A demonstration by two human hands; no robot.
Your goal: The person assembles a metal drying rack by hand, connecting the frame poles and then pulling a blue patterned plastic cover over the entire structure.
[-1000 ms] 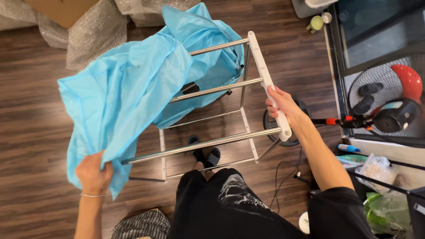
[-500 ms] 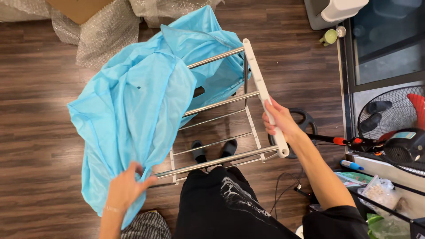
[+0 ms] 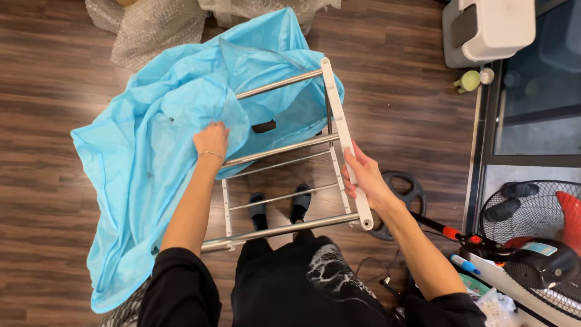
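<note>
I look down from the head camera and I see my left hand (image 3: 211, 139) lying on the light blue fabric cover (image 3: 151, 151), with the fingers curled down and pinching a fold of the cloth near the middle of the frame. My right hand (image 3: 365, 175) is closed around the white plastic side bar (image 3: 345, 139) of a metal rack (image 3: 284, 181), with the thumb on the inner side of the bar and the fingers wrapped behind it, in the lower half of the bar. The rack is tilted in front of me, above the wooden floor (image 3: 48, 72); its silver tubes (image 3: 281, 148) run from the white bar toward the left, and thinner rods are between them. The blue cover hangs over the upper and left part of the rack, it hides the far ends of the upper tubes and falls down on my left side almost to the floor. A small dark tab (image 3: 264, 126) shows on the cover between the two upper tubes. Through the open rods I see my feet in dark slippers (image 3: 279, 207). Beside the rack at the right lies a black weight plate (image 3: 402, 200), and further right stand a fan (image 3: 532, 236) and a grey and white bin (image 3: 487, 30). Bubble wrap (image 3: 151, 27) lies at the top, behind the cover.
</note>
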